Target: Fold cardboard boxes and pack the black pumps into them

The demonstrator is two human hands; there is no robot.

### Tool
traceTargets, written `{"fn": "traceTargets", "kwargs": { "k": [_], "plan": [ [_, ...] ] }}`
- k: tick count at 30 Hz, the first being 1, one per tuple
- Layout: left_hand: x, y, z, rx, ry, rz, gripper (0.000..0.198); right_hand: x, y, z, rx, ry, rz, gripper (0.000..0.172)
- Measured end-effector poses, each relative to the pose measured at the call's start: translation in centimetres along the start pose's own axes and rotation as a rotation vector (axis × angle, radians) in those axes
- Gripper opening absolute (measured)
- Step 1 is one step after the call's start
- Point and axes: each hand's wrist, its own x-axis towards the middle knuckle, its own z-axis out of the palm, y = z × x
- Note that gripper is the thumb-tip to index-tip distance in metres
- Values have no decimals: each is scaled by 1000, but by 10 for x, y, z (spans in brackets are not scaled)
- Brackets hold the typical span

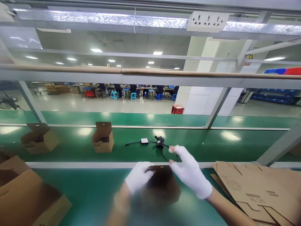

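Observation:
A small open cardboard box [166, 186], blurred and dark inside, is in front of me above the green worktop. My left hand [139, 177], in a white glove with bare fingertips, closes on the box's upper left edge. My right hand [190, 172], gloved the same way, is at the box's right side with thumb and fingers apart and nothing between them. Just beyond its fingertips, a black pump-like device [160, 143] with a cable lies on the green conveyor. Its lead joins a small black module with a white label [144, 141].
Two open cardboard boxes [103, 141] [39, 141] stand on the conveyor [131, 157], dark items inside. Larger cartons [30, 197] sit at lower left. Flattened cardboard blanks [258, 191] are stacked at right. A metal rail [94, 165] divides worktop and conveyor; slanted posts [217, 108] rise beyond.

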Motion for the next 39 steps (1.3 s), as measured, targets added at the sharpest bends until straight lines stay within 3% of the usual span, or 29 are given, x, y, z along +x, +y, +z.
{"fn": "traceTargets", "kwargs": {
  "k": [3, 6, 10, 12, 14, 18, 21, 24, 26, 29, 31, 35, 37, 39],
  "plan": [
    [-8, -16, -33, -36, 117, -142, 25, 44, 39, 32, -27, -113, 432, 44],
    [-22, -31, -69, -20, 237, -199, 28, 71, 79, 87, -97, -287, 615, 50],
    [-42, -43, -98, -78, 525, -293, 43, 71, 103, 167, -150, -463, 799, 62],
    [-50, -40, -104, -121, 729, -300, 54, 66, 103, 197, -164, -467, 869, 70],
    [-57, -30, -103, -121, 896, -279, 51, 62, 102, 217, -142, -443, 933, 69],
    [-63, 5, -86, -91, 1040, -223, 44, 63, 103, 228, 66, -396, 1024, 54],
    [-56, 23, -60, -181, 983, -167, 41, 59, 108, 212, 387, -398, 1062, 41],
    [-35, 18, -25, -305, 760, -63, 35, 43, 109, 179, 728, -410, 1049, 37],
    [-15, 8, 2, -438, 618, -75, 48, 27, 105, 148, 892, -407, 1014, 38],
    [15, 0, 45, -680, 558, -222, 84, 1, 84, 96, 1143, -392, 941, 46],
    [29, 7, 71, -827, 497, -180, 85, -13, 61, 61, 1300, -424, 880, 55],
    [40, 36, 111, -1136, 509, -66, 68, -23, 14, -5, 1288, -546, 696, 80],
    [38, 54, 117, -1243, 569, -25, 63, -21, 1, -32, 1212, -595, 563, 87],
    [34, 73, 111, -1309, 588, 67, 53, -21, -2, -51, 1134, -622, 489, 84]
  ]
}}
